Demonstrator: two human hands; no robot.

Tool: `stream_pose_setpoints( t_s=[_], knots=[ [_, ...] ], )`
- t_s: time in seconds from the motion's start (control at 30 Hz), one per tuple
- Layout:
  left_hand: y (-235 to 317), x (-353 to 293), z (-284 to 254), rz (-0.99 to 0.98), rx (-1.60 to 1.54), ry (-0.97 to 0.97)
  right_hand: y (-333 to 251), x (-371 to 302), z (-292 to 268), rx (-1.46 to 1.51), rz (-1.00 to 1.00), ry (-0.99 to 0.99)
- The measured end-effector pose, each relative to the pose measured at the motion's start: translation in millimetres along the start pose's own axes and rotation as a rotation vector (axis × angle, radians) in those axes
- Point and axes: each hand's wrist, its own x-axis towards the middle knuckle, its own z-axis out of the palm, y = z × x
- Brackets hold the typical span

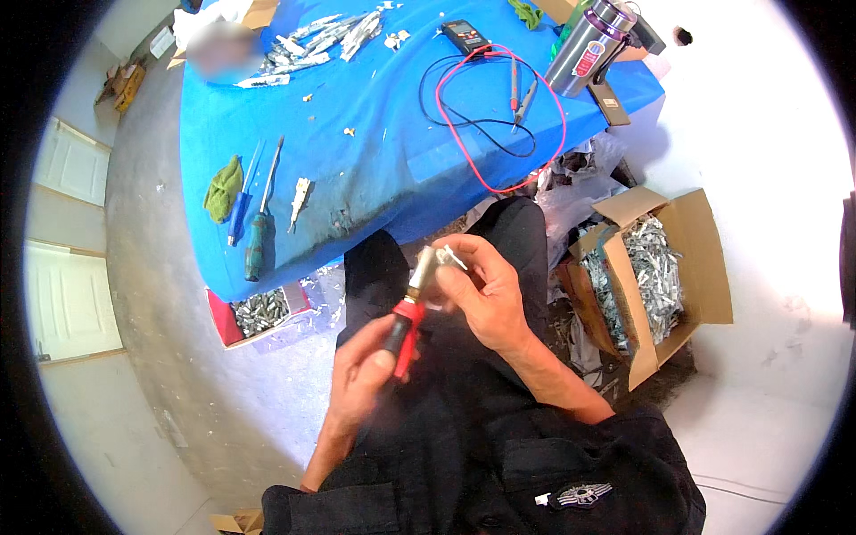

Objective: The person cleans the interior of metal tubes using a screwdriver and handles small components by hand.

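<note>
Over my lap, my left hand (361, 364) is closed around the red and black handles of a pair of pliers (407, 326). Its silvery upper end points up toward my other hand; blur hides where the jaws stop and any gripped metal begins. My right hand (489, 299) pinches a small pale metal-and-white piece (451, 257) between thumb and fingers, right at that upper end. Whether the piece touches the jaws, I cannot tell. On the blue-covered table (383, 169) ahead lies a similar slim whitish part (300, 201), beside a screwdriver (258, 236) with a dark green handle.
A blue-handled tool (239, 214) and green cloth (223, 189) lie at the table's left. Farther back are piled metal parts (325, 43), a multimeter (465, 36) with looped leads, and a steel flask (588, 49). Scrap fills a carton (704, 267) at right and a red box (223, 318) below left.
</note>
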Motion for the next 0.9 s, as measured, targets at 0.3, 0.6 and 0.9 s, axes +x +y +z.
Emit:
stream_pose_setpoints(
  t_s=[0.3, 0.6, 0.9],
  knots=[
    [-19.8, -3.9, 7.5, -0.122, 0.101, -0.124, 18.8, -14.0, 3.6, -0.065, -0.017, 0.01],
    [-25.3, -3.0, -0.4, 0.04, 0.513, 0.069, 20.9, -14.7, 4.1, -0.149, 0.006, -0.016],
    [-34.3, -6.3, -4.1, -0.052, 0.451, 0.171, 28.1, -13.7, 2.4, -0.139, 0.076, 0.012]
  ],
)
